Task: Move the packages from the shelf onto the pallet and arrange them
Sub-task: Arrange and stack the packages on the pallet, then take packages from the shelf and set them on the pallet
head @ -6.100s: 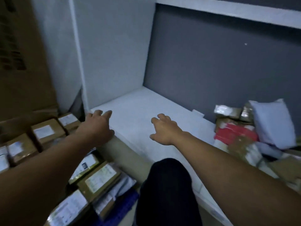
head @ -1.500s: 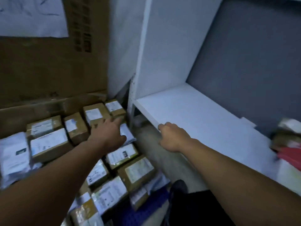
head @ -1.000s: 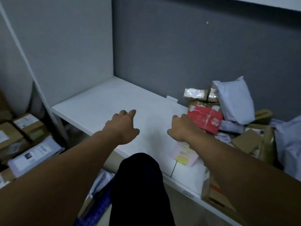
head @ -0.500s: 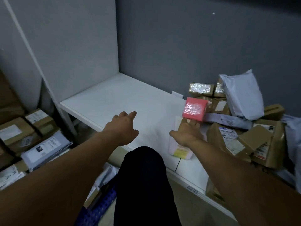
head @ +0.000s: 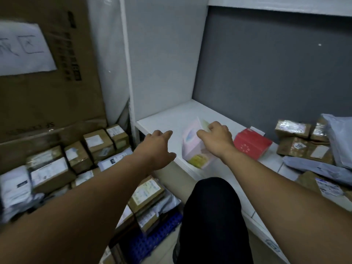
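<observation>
1. Pink packet (head: pixel 192 147) — pale, with a yellow label at its near corner — stands tilted at the shelf (head: pixel 171 115) front.
2. Right hand (head: pixel 215 140): grip curled over the packet's top edge.
3. Left hand (head: pixel 158 149): grip apart, holding nothing.

Left hand (head: pixel 158 147) and right hand (head: pixel 215 139): bare; both forearms (head: pixel 95 197) likewise bare to the frame's edge. Knee (head: pixel 211 216): covered in plain black cloth; matte surface.

paper sheet (head: pixel 24 48): handwritten, one char looks like "区"; rest blurred.
cardboard box (head: pixel 76 92): dark vertical print, unreadable.
pkgs (head: pixel 146 193), lower left: white labels, txt too small.
pink box (head: pixel 192 147): yellow patch, illegible.
red box (head: pixel 252 143): pale marks, illegible.
</observation>
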